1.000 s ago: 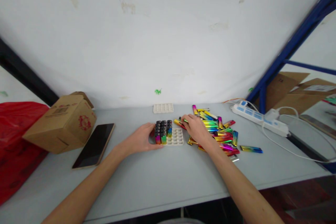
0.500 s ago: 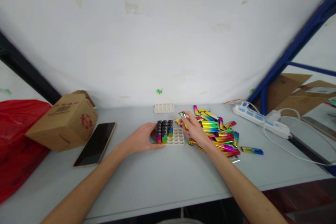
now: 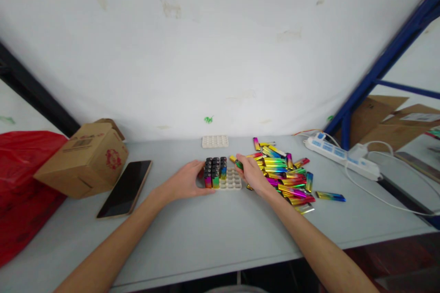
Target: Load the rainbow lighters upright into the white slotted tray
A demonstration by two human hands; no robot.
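Note:
A white tray (image 3: 230, 185) with rows of round holes lies on the table before me. Several lighters with black tops (image 3: 212, 168) and shiny coloured bodies stand upright in its left part. Wrapped round the tray's left end is my left hand (image 3: 187, 178), thumb along the front and fingers behind the lighters. My right hand (image 3: 250, 171) is closed at the tray's right edge, pinching a lighter (image 3: 239, 164) whose green body shows partly; the fingers hide the rest. Just right of that hand, many metallic rainbow-coloured lighters (image 3: 275, 163) lie in a loose heap.
Against the wall lies a second white tray (image 3: 215, 141). On the left are a phone (image 3: 125, 187), a cardboard box (image 3: 82, 160) and a red plastic bag (image 3: 27, 192). A white power strip (image 3: 340, 155) with trailing cables lies right of the heap, beside a blue metal post (image 3: 364, 82).
My right hand has moved slightly down, and the lighter in it has tilted lower, towards the tray's right side. My left hand has stayed in place.

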